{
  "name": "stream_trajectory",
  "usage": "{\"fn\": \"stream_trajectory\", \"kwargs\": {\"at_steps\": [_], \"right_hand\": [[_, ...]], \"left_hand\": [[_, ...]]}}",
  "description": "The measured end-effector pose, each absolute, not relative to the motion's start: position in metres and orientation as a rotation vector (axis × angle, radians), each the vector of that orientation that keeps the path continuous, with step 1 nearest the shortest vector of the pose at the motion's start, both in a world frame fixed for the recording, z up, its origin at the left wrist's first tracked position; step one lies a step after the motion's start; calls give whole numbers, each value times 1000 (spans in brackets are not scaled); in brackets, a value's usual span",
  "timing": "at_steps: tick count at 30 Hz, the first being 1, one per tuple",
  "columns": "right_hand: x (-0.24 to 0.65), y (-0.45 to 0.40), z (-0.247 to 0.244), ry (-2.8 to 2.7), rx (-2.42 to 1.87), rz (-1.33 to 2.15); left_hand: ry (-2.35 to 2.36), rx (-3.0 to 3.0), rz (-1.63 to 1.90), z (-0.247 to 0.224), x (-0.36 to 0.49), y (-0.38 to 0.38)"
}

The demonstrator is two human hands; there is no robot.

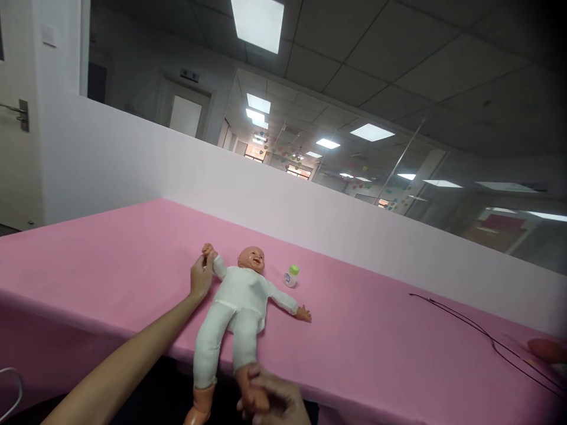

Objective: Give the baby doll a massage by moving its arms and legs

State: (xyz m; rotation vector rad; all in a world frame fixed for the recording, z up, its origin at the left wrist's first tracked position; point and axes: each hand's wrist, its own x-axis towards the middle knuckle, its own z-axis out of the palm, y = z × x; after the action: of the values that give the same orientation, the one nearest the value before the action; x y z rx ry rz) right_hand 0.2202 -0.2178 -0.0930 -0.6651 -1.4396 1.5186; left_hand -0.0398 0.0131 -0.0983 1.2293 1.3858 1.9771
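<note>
A baby doll [241,289] in a white cloth suit lies on its back on the pink-covered table [354,348], its legs hanging past the front edge. My left hand [201,276] is closed around the doll's hand or wrist on the left side. At the bottom, my right hand [281,398] grips the doll's foot on the right side, fingers wrapped over it. The doll's other arm stretches out to the right on the cloth. Beside its head stands a small clear bottle [291,276] with a green cap.
Thin black cables [481,327] run across the table's right side. A reddish rounded object [547,350] sits blurred at the right edge. A low white wall [287,209] with glass above it borders the table's back. A door [20,118] is at far left.
</note>
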Motion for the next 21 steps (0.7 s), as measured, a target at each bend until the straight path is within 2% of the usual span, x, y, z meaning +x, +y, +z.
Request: {"fn": "stream_trajectory", "kwargs": {"at_steps": [4, 9, 14, 18, 21], "right_hand": [[200, -180, -47, -1288, -845, 1194], [169, -129, -39, -1176, -904, 1156], [185, -169, -60, -1268, -853, 1204], [203, -215, -96, -1474, -676, 1579], [205, -229, -114, -1519, -669, 1627]], "left_hand": [[1165, 1908, 1827, -92, -30, -3], [995, 2273, 1659, -89, -30, -12], [1192, 1762, 1823, -94, -30, 3], [1420, 1052, 1914, -101, -42, 19], [1511, 859, 1908, -102, -48, 23]]}}
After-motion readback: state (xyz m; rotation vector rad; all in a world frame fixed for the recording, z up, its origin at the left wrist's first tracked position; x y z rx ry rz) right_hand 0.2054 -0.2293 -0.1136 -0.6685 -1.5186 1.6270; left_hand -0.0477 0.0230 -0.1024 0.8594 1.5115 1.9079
